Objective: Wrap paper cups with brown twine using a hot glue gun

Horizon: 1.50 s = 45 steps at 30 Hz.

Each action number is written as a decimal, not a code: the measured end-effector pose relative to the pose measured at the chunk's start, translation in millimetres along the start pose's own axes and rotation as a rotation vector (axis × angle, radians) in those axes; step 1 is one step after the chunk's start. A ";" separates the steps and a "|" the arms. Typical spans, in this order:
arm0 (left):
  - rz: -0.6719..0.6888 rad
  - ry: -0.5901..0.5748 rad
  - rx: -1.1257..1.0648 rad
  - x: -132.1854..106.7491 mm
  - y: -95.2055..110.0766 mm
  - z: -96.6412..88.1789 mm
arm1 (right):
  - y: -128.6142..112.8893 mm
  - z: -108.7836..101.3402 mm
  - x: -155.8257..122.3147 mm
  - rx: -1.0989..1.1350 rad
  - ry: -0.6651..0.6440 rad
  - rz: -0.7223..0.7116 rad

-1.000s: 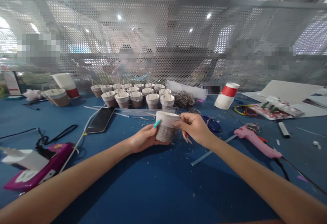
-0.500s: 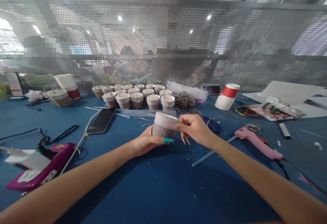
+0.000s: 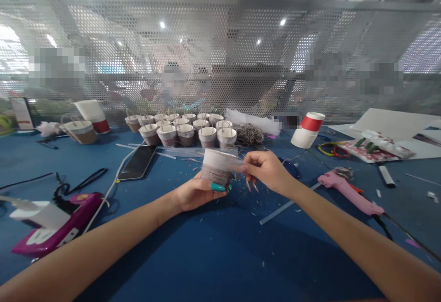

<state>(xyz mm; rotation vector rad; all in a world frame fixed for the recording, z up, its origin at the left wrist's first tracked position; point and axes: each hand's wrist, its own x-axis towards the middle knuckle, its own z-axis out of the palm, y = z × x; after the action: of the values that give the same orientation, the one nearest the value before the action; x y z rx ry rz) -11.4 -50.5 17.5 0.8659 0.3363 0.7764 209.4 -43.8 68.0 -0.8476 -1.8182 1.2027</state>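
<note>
left hand (image 3: pixel 198 194) holds brown-and-white cup (image 3: pixel 217 168); right hand (image 3: pixel 263 171) pinches pale strip (image 3: pixel 237 166) at cup's right side, blurred.

Your blue surface (image 3: pixel 223 256) has a magenta power strip (image 3: pixel 81 214) and dark phone (image 3: pixel 138 162) on your left, clustered wrapped cups (image 3: pixel 185 135) and tangled twine (image 3: pixel 251 135) at the back. On your right lie a pink glue gun (image 3: pixel 351 194), clear stick (image 3: pixel 275 213) and white sheets (image 3: pixel 392 122). Small scraps (image 3: pixel 263 264) scattered in front of you.
</note>
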 end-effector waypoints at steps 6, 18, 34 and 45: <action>-0.083 -0.119 -0.007 -0.4 -0.1 -0.5 | 2.6 2.8 0.6 -0.008 0.013 0.006; -0.017 -0.104 0.062 2.8 7.7 0.9 | 10.1 8.7 3.4 0.052 0.037 0.024; 0.026 -0.020 0.241 3.5 0.4 5.9 | -5.9 8.4 -5.3 -0.091 0.053 -0.005; -0.067 -0.116 0.035 0.2 -2.1 -9.8 | -6.3 1.8 -5.2 -0.076 -0.002 -0.039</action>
<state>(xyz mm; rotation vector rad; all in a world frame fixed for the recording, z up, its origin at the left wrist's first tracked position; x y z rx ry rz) -15.7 -45.8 9.8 0.9242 0.2756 0.6575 209.6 -51.1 72.2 -0.8494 -1.8842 1.1162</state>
